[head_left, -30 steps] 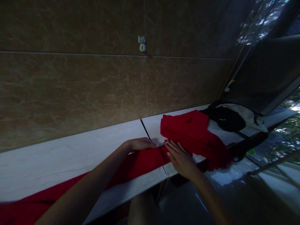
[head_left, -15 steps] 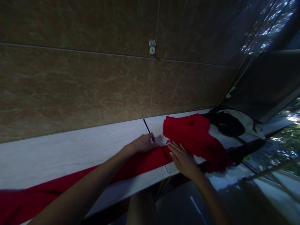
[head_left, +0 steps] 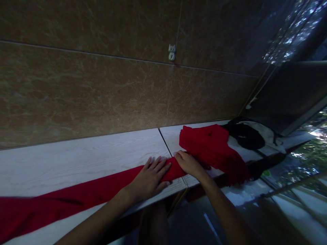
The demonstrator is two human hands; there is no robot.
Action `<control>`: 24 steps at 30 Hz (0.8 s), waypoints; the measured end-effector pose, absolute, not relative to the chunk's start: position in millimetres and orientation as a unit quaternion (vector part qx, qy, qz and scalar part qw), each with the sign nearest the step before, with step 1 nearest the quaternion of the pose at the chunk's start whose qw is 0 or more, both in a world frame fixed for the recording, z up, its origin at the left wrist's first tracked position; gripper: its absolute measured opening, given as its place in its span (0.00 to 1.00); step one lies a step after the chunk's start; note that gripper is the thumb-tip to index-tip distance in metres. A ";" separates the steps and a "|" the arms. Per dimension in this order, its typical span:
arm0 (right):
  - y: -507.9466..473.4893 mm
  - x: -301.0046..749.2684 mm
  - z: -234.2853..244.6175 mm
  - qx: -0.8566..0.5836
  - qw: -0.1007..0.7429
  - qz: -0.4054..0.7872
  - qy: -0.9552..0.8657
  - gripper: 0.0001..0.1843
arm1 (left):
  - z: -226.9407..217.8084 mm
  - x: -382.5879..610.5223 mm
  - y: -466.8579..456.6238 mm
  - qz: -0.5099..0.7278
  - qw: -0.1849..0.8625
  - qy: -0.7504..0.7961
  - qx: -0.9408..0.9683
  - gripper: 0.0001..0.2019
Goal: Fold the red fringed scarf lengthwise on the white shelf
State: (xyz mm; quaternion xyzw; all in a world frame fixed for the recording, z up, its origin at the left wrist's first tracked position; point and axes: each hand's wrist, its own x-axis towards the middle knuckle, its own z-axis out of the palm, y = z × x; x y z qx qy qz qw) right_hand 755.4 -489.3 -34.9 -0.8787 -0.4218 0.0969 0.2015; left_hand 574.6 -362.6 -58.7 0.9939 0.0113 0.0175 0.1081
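Note:
A long red scarf (head_left: 102,187) lies stretched along the white wood-grain table (head_left: 84,153), running out of view at the lower left. My left hand (head_left: 150,178) rests flat on it near its right end, fingers spread. At that end, my right hand (head_left: 187,163) has its fingers curled together over the scarf's edge; the fingertips are partly hidden. Just beyond the right hand lies a second red scarf (head_left: 204,139), bunched and folded, with its fringe (head_left: 238,175) hanging over the table's front edge.
A black and white bag or cloth item (head_left: 247,136) sits farther right on the table. Behind the table stands a brown tiled wall (head_left: 102,92) with a small white cat-shaped hook (head_left: 172,52). A dark panel (head_left: 301,92) is at the right, and a seam (head_left: 165,141) divides the tabletop.
My left hand has gone from pinching the scarf's far edge to lying flat on it. My right hand has curled from flat to gripping the end. The scarf looks straighter.

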 end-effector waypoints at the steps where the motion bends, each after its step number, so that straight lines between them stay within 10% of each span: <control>1: -486.5 750.6 -36.2 -0.886 0.175 0.077 -0.423 0.17 | -59.8 575.0 -362.9 0.018 0.101 0.009 0.995 0.34; 24: -468.1 692.8 -65.6 -0.780 0.111 -0.030 -0.615 0.28 | -81.4 520.2 -317.1 0.071 0.129 0.109 0.983 0.34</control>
